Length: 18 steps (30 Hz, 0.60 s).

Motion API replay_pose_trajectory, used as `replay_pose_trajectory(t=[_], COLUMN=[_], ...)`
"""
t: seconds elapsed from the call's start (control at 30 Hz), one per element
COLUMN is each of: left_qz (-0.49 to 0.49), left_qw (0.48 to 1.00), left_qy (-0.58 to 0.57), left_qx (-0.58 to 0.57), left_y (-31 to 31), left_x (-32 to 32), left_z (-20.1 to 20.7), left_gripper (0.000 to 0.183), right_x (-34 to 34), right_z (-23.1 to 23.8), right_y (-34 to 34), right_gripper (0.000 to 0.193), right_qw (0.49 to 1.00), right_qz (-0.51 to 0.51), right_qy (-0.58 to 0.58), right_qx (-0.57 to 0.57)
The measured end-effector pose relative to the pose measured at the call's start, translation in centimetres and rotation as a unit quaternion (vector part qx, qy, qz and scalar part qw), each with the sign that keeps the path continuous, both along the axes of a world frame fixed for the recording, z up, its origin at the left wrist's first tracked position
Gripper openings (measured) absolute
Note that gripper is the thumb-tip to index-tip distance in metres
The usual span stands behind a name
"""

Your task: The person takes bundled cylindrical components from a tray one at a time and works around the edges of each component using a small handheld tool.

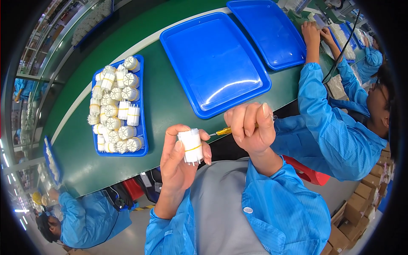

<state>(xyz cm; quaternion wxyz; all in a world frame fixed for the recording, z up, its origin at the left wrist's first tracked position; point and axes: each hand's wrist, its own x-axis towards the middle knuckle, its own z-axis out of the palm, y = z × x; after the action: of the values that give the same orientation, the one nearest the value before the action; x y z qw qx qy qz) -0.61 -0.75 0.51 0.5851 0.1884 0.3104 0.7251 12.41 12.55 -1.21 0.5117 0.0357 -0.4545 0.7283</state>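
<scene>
My left hand (180,159) grips a small white plastic cylinder with a yellow band (191,145), held upright over the edge of the green table (165,97). My right hand (251,126) is closed around a small screwdriver with a yellow handle (222,131); its tip points left and meets the cylinder's right side. A blue tray (140,100) to the left holds several more white banded cylinders (117,110).
Two empty blue trays (214,63) (267,32) lie further along the table. A co-worker in a blue coat (335,127) works on my right, another person (85,219) sits at lower left. Cardboard boxes (357,208) are stacked at lower right.
</scene>
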Motion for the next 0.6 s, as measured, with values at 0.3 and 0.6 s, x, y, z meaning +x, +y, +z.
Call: replay_pose_trajectory(t=[0.3,0.6], left_qz=[0.028,0.265], left_qw=[0.997,0.930], left_qy=[0.068,0.252], left_qx=[0.007,-0.044], left_y=[-0.8,-3.4], left_x=[-2.0,-9.5], left_z=[-0.5,0.2], left_gripper=[0.037,0.041], right_x=[-0.2,-1.1], right_z=[-2.1,-7.1], right_y=[-1.2,-2.6], right_gripper=[0.053,0.054], right_qw=[0.994,0.975], right_qz=[0.005,0.048], right_qy=[-0.060,-0.169], right_qx=[-0.092,-0.135])
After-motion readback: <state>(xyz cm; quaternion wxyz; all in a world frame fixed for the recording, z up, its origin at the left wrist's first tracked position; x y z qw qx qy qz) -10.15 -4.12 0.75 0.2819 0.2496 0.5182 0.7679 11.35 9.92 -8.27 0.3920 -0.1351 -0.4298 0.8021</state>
